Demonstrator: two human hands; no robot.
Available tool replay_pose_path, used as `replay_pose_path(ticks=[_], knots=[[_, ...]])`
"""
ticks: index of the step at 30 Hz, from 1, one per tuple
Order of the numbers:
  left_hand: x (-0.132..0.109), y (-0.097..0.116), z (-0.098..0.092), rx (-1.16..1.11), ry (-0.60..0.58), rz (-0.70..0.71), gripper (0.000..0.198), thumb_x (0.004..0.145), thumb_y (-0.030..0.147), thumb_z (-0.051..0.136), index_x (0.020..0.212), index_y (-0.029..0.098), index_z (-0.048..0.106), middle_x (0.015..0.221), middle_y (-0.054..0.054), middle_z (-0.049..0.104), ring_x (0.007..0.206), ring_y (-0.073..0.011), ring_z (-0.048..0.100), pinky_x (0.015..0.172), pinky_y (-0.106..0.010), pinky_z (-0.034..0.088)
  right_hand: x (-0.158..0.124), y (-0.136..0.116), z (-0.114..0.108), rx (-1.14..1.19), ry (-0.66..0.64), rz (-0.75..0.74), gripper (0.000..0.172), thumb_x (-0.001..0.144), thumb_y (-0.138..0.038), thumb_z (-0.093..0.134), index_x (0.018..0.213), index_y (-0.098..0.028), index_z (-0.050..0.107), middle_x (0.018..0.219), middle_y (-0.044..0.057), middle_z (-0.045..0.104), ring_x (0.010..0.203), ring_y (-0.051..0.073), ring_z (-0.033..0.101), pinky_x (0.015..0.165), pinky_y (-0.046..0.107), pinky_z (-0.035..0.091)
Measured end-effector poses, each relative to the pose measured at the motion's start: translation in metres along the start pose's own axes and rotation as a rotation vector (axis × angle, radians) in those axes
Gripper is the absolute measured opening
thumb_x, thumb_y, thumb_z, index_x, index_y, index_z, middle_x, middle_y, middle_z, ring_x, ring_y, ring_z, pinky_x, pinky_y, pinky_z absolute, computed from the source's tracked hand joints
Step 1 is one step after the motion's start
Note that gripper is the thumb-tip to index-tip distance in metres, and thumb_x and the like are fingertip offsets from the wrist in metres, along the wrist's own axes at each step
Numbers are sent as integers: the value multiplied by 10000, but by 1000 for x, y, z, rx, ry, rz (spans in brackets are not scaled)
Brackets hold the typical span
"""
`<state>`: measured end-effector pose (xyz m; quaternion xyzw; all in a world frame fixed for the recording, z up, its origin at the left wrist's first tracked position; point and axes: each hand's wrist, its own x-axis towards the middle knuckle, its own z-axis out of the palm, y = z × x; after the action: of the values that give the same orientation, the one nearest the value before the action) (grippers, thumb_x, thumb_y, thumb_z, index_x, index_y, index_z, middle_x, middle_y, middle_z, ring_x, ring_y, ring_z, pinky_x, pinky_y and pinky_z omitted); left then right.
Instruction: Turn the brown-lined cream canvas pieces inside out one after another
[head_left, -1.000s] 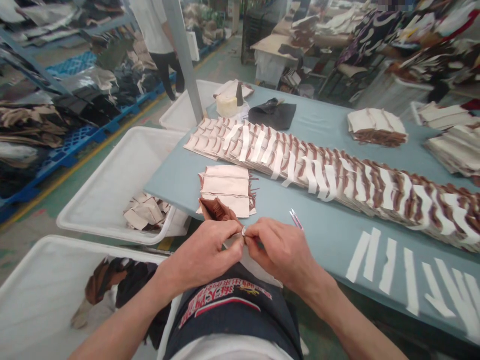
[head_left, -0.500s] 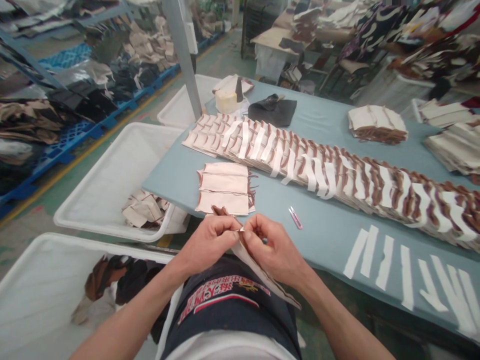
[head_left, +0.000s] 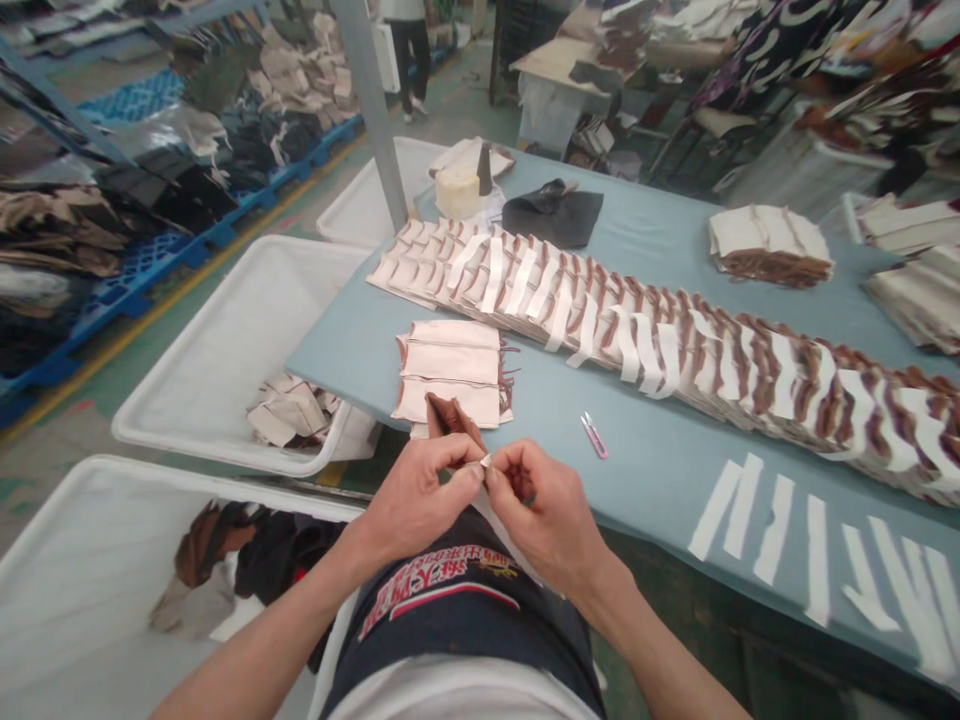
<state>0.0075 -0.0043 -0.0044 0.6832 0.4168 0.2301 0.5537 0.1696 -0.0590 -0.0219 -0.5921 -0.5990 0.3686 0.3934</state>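
Observation:
My left hand (head_left: 416, 495) and my right hand (head_left: 544, 515) meet over my lap, just off the near edge of the blue table (head_left: 652, 470). Both pinch one brown leather piece (head_left: 450, 416) with a white strip (head_left: 504, 528) on it; the brown end sticks up past my left thumb and the strip hangs under my right palm. A small stack of pink-beige pieces (head_left: 452, 368) lies on the table just beyond my hands. A pink thread snip (head_left: 593, 436) rests to the right of them.
A long overlapped row of brown pieces with white strips (head_left: 675, 350) crosses the table. Loose white strips (head_left: 817, 555) lie at the near right. White tubs (head_left: 232, 350) with scraps stand at my left. More stacks (head_left: 769, 245) and a dark cloth (head_left: 553, 215) sit at the back.
The white strip that hung far down past my right wrist half a second ago now shows shorter under my palm. The brown end stands higher above my left thumb.

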Motion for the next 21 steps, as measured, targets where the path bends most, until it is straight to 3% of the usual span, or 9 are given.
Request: replay_pose_path(ticks=[8, 13, 18, 21], knots=[[-4, 0, 12, -59, 123, 39, 241, 866, 249, 480, 703, 144, 623, 650, 13, 568, 632, -130, 495, 628, -244, 398, -8, -3, 5, -75, 184, -77, 39, 910, -225, 580, 883, -223, 552, 632, -44, 617, 495, 106, 569, 499, 198, 466], [-6, 0, 13, -114, 159, 55, 294, 878, 303, 496, 636, 160, 579, 614, 21, 531, 584, -116, 448, 570, -233, 363, -8, -11, 3, -57, 158, -90, 49, 922, -221, 568, 965, -203, 583, 616, -51, 605, 482, 99, 559, 484, 189, 459], [-10, -5, 13, -123, 230, 5, 298, 865, 304, 519, 595, 180, 502, 568, 38, 470, 532, -101, 392, 522, -226, 317, -15, -12, 12, -40, 131, -5, 100, 921, -276, 593, 980, -197, 583, 642, -44, 602, 493, 103, 553, 477, 198, 430], [-14, -8, 11, -145, 212, -17, 334, 900, 341, 514, 609, 177, 509, 577, 32, 489, 535, -103, 401, 526, -227, 329, -21, -13, 12, -93, 76, 41, 108, 953, -286, 543, 900, -204, 589, 635, -33, 610, 496, 112, 550, 490, 218, 402]])
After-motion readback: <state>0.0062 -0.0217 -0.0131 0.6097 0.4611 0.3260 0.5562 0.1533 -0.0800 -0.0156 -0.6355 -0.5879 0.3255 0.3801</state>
